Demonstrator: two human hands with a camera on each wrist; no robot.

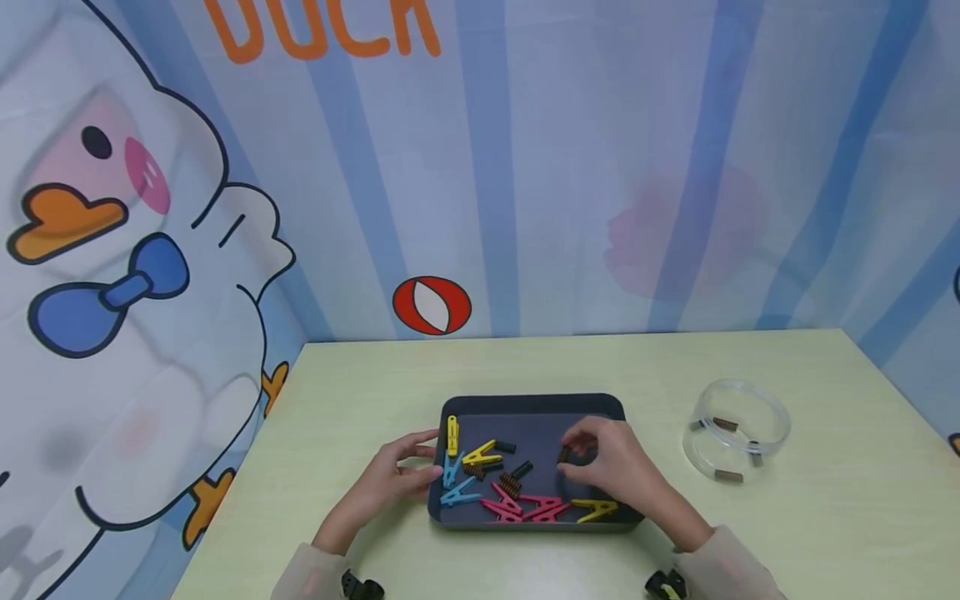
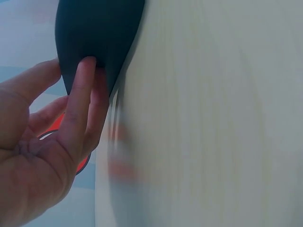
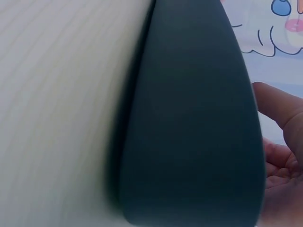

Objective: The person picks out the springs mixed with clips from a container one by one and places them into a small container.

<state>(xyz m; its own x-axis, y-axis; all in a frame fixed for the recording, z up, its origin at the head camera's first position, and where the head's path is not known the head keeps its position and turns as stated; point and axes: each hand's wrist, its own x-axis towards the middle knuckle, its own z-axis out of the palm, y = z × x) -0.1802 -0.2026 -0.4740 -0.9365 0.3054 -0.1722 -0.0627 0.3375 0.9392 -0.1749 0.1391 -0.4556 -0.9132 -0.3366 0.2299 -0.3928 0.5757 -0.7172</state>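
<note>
Right hand pinches a piece (likely light, stiff; best held mid-length); left hand, fingers apart, touches the tray.

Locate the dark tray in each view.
Head: lower middle, the dark tray lies on the pale table, the left hand at its left side.
Left wrist: the dark tray is at the top, left of centre.
Right wrist: the dark tray spans top to bottom, right of centre.
Shared landmark: the pale table, right of it in the left-wrist view, left in the right-wrist view.
</note>
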